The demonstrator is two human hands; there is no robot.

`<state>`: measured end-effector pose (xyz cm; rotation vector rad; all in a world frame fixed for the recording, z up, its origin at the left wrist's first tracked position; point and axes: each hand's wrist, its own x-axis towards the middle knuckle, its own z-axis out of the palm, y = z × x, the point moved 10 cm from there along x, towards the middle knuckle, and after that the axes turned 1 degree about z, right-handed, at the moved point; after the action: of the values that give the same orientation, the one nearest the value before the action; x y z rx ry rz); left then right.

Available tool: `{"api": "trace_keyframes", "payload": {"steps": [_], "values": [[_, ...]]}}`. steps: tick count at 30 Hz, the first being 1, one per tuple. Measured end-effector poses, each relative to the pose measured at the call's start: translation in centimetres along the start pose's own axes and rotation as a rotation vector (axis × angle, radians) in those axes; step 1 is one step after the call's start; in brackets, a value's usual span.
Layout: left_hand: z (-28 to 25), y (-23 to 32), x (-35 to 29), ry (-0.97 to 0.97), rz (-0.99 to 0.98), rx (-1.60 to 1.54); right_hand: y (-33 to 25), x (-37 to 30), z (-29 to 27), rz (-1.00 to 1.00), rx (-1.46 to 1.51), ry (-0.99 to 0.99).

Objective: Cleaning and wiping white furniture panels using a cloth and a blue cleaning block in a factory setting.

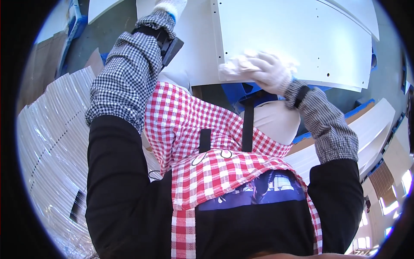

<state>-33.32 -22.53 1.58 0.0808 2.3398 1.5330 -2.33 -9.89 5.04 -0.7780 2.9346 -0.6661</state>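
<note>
My right hand [272, 71], in a white knit glove, is closed around a crumpled white cloth [235, 67]. The cloth rests at the near left corner of a white panel [280, 32] with small dark holes along its edges. Far to the left, my left hand [171, 6] wears a similar white glove and reaches past the upper edge of the picture. Its fingers are cut off from sight. Beneath that arm lies another white board surface [194, 52], beside the drilled panel.
On the left stands a stack of long pieces in clear plastic wrap [56, 142]. More white panels [371, 125] are piled at the right, edged with blue. Blue supports [235, 95] show under the drilled panel. My red checked apron [207, 181] hangs close to the panel's near edge.
</note>
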Motion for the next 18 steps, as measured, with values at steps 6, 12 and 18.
{"api": "trace_keyframes", "payload": {"steps": [6, 12, 18], "values": [[9.3, 5.3, -0.6, -0.286, 0.111, 0.347, 7.3, -16.3, -5.2, 0.523, -0.295, -0.032], [14.5, 7.8, 1.3, -0.379, 0.288, 0.767, 10.6, -15.9, -6.8, 0.904, -0.263, -0.222], [20.6, 6.2, 5.1, -0.560, 0.361, 0.893, 12.1, -17.2, -6.2, 1.055, -0.223, -0.238]]}}
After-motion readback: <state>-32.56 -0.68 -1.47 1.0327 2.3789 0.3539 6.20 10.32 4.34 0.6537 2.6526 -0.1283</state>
